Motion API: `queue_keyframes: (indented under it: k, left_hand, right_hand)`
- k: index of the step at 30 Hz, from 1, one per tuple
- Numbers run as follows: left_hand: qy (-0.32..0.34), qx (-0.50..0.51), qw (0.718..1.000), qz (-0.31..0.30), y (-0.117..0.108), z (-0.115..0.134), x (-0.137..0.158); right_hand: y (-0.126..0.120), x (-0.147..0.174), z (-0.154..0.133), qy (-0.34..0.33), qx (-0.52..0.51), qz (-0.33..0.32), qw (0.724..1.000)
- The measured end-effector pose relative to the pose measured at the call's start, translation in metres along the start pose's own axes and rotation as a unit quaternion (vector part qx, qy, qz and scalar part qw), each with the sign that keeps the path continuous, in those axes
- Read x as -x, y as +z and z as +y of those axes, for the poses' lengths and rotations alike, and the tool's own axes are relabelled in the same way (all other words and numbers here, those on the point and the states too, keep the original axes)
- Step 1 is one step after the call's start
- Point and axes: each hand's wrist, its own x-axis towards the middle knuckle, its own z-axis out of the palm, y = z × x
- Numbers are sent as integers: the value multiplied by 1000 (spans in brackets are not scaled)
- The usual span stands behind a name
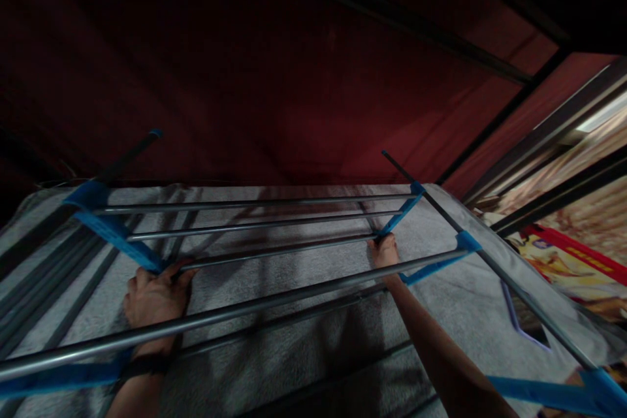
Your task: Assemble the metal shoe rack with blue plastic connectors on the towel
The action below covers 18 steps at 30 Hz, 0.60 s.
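A rack of grey metal tubes (274,298) joined by blue plastic brackets lies across the head view. My left hand (155,297), with a dark band at its wrist, closes around the lower end of the left blue bracket (120,235), where a thin tube meets it. My right hand (385,250) reaches beneath the front tube and closes on the lower end of the right blue bracket (398,217). Between the two brackets run several parallel tubes. Dark uprights with blue caps stick up at the far left and right. My palms and some fingertips are hidden.
Grey plush fabric (313,268) lies under the rack. Dark red cloth (304,98) rises behind it, with black poles above. Several loose tubes (53,274) rest at the left. A dark purple-edged object (526,323) and a red-and-yellow package (563,255) are on the right.
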Motion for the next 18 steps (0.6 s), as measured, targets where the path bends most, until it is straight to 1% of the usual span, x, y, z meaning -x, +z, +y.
queue_keyframes:
  k: [3, 6, 13, 18]
  left_hand:
    - [5, -35, 999, 13, 3, -2, -1]
    - [15, -46, 999, 20, 6, -4, -2]
    - [14, -38, 999, 19, 9, -7, -5]
    - [22, -29, 999, 24, 10, -7, -3]
  right_hand:
    - [0, -1, 1, 3, -11, 1, 1000]
    - [-1, -2, 1, 13, -22, 1, 1000]
    - [-6, -5, -1, 42, -59, -2, 997]
    - [-6, -11, 1, 48, -98, -7, 994]
